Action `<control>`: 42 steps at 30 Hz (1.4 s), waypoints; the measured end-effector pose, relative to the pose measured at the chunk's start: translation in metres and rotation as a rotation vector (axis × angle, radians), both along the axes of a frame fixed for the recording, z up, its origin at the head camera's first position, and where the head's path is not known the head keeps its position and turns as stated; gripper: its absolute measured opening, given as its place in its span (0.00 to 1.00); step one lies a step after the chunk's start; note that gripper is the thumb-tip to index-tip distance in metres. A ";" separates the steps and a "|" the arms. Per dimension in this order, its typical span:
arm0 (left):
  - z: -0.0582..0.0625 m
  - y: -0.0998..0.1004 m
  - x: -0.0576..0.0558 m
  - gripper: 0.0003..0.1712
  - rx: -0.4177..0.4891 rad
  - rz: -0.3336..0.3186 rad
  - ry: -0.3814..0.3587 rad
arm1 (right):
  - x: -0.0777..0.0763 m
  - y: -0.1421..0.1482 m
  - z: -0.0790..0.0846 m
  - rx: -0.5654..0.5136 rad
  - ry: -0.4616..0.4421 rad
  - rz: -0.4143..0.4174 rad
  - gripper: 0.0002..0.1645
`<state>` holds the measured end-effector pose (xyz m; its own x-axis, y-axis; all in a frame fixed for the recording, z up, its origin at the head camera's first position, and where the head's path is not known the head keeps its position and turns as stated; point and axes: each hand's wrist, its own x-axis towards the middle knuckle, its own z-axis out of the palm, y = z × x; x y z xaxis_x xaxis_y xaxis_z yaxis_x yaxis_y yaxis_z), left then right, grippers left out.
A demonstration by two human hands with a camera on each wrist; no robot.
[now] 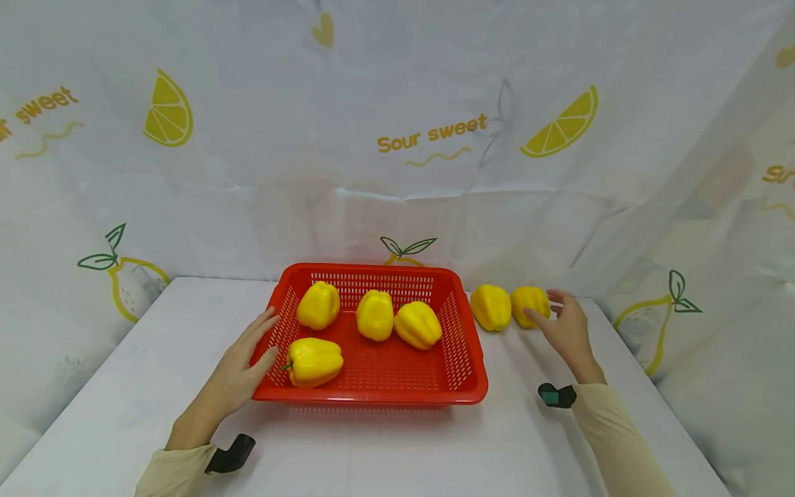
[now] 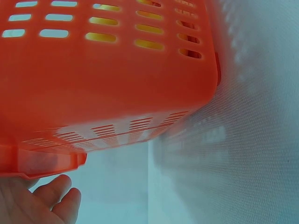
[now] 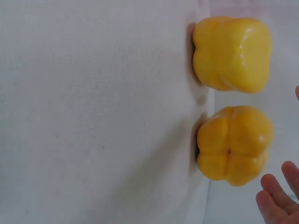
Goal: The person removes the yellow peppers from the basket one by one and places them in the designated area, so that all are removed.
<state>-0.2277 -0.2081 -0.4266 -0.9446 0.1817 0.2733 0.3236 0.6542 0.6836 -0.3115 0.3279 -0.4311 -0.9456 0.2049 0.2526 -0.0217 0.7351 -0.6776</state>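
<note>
My left hand [image 1: 232, 376] rests at the left rim of a red plastic basket [image 1: 373, 396], its fingers loosely extended along the edge. In the left wrist view, fingertips [image 2: 65, 203] show beside the basket's rim and perforated wall. Over on the right, my right hand [image 1: 568, 335] is at the outer yellow bell pepper [image 1: 530, 307], thumb and fingers spread around its near side. The right wrist view has its fingers [image 3: 275, 198] apart from that bell pepper [image 3: 243, 130]. Another yellow bell pepper [image 1: 491, 308] sits between it and the basket.
Several yellow bell peppers lie in the basket, one [image 1: 315, 362] at the front left with its stem pointing left. A white-covered table [image 1: 497, 442] carries everything. Behind it hangs a white curtain [image 1: 279, 166] printed with lemons.
</note>
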 end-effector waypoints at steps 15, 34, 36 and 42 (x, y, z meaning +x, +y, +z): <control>0.000 0.000 0.000 0.32 -0.003 -0.001 0.009 | 0.003 -0.017 0.014 0.018 0.055 0.090 0.38; -0.001 0.000 0.000 0.31 -0.009 0.001 0.003 | 0.007 -0.047 0.033 0.039 0.001 0.190 0.39; 0.000 0.000 0.000 0.31 -0.008 0.001 0.001 | 0.007 -0.049 0.033 0.046 0.003 0.197 0.39; 0.000 0.000 0.000 0.31 -0.007 0.000 -0.001 | 0.009 -0.055 0.034 0.055 0.035 0.235 0.38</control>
<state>-0.2278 -0.2085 -0.4270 -0.9447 0.1839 0.2714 0.3234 0.6590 0.6791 -0.3028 0.2732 -0.3972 -0.9562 -0.0347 0.2908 -0.2194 0.7425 -0.6328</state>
